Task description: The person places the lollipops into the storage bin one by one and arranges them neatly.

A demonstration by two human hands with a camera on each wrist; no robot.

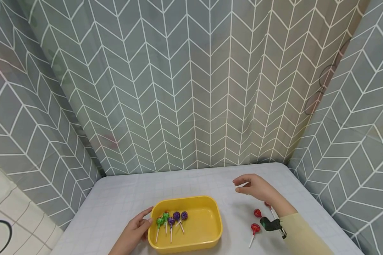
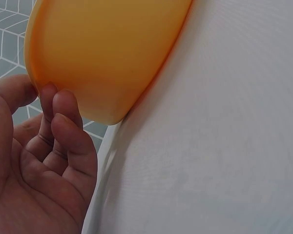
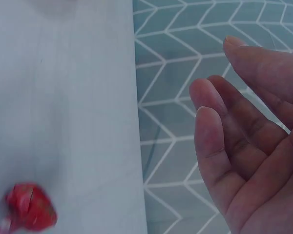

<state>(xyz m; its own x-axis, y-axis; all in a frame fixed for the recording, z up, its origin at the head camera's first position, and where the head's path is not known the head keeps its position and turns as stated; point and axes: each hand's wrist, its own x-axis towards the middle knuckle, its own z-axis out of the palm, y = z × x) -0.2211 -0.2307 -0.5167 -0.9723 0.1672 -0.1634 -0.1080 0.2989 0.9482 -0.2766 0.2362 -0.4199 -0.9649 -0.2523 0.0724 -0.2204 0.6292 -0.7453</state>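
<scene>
- The left hand (image 1: 134, 232) rests against the near-left wall of the yellow tray (image 1: 210, 238); the fingers (image 2: 63, 105) are loosely bent and touch the wall from outside, without closing round it
- The tray sits on the pale table (image 1: 121, 198), near its front edge
- Five lollipops lie in the tray's left half, sticks pointing toward the person: two green (image 1: 162, 219) and three purple (image 1: 177, 216), close together
- The right hand (image 1: 255, 187) hovers above the table, right of the tray and well apart from it; its fingers (image 3: 212, 126) are relaxed and slightly spread, holding nothing
- Three red lollipops (image 1: 256, 228) lie on the table just beside the right forearm, between it and the tray; one is partly hidden by the arm
- A dark wrist device (image 1: 272, 224) sits on the cream sleeve (image 1: 303, 235)
- A grey chevron curtain (image 1: 191, 88) hangs behind and on both sides of the table
</scene>
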